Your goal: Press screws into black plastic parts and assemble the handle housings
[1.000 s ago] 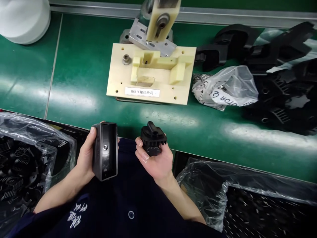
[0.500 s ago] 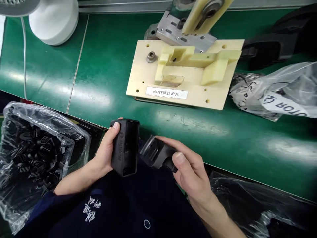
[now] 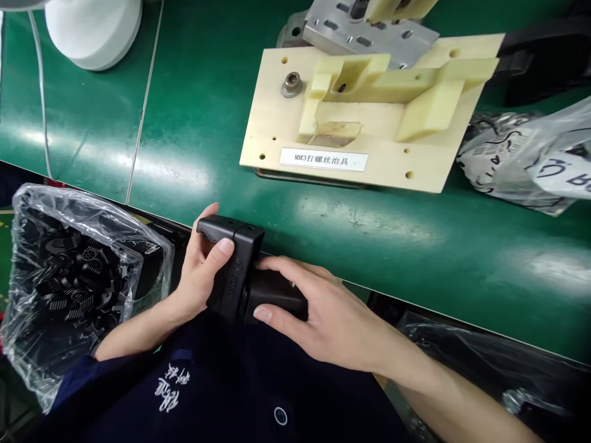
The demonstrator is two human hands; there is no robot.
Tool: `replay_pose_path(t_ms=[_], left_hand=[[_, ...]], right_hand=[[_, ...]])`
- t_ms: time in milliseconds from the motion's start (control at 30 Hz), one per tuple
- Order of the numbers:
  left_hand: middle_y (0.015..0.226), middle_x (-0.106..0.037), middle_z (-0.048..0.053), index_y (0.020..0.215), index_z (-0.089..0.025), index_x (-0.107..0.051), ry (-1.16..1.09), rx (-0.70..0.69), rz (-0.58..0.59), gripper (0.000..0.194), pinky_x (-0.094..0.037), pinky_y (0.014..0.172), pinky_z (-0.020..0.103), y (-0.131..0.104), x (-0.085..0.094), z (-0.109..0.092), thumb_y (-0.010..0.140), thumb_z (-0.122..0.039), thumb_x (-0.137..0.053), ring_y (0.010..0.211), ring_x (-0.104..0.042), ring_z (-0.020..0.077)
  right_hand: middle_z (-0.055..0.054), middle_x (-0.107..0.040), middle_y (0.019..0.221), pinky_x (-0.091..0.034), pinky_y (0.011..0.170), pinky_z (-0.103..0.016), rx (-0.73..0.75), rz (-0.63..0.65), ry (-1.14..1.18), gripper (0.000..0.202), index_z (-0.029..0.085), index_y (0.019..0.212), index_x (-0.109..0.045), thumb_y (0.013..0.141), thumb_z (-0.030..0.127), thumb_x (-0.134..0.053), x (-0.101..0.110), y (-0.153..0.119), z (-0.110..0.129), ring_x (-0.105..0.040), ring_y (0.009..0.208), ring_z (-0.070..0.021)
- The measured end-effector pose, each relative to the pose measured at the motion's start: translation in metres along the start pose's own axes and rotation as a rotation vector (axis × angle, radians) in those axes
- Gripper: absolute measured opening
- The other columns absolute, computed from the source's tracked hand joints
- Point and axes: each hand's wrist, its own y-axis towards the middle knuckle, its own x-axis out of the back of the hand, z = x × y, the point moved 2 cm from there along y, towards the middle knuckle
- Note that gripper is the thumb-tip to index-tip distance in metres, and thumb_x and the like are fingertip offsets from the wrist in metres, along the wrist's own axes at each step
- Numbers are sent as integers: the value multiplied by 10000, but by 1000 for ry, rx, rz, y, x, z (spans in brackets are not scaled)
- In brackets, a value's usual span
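Note:
My left hand [image 3: 201, 271] is closed around a black plastic housing [image 3: 235, 264] with raised lettering on its side, thumb lying across the near face. From the right, my right hand [image 3: 318, 301] grips a smaller black plastic part [image 3: 276, 294] between thumb and fingers. That part is pressed against the open side of the housing, so the inside of the housing is hidden. Whether the part sits inside the opening or only touches it, I cannot tell. Both are held in front of my body at the bench's front edge.
A cream fixture plate [image 3: 263, 132] with a label stands on the green bench [image 3: 198, 123]. Bags with printed labels [image 3: 517, 160] lie to its right. At lower left is a plastic-lined bin [image 3: 152, 246] of black parts. A white round base [image 3: 95, 31] stands at upper left.
My right hand has moved left, bringing the smaller part against the housing's open side. My left hand has turned the housing so its opening no longer shows. The view has shifted slightly.

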Motion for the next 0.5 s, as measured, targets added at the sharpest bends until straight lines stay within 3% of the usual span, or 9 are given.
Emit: replay_pose_path(t_ms=[167, 367, 500], left_hand=[[828, -592, -35, 1293, -270, -460, 39, 76, 16, 686, -491, 657, 224, -9, 7, 10, 724, -491, -775, 711, -556, 111], [820, -592, -30, 1256, -244, -484, 61, 125, 25, 629, -492, 653, 225, -21, 13, 17, 746, -483, -762, 710, -563, 115], [889, -613, -13, 1274, -253, -463, 91, 82, 15, 630, -504, 688, 239, -27, 14, 20, 759, -474, -751, 754, -588, 126]], right_hand=[[-69, -702, 1045, -530, 775, -379, -143, 253, 117, 389, 183, 1083, -619, 805, 450, -674, -11, 4, -7, -667, 919, -241], [-62, -687, 997, -500, 794, -371, -217, 99, 10, 432, 195, 1074, -624, 743, 456, -720, -6, 1, -5, -637, 980, -256], [-38, -685, 913, -483, 634, -303, -242, 94, 165, 467, 183, 1093, -611, 746, 480, -707, -9, 0, -8, -636, 768, -188]])
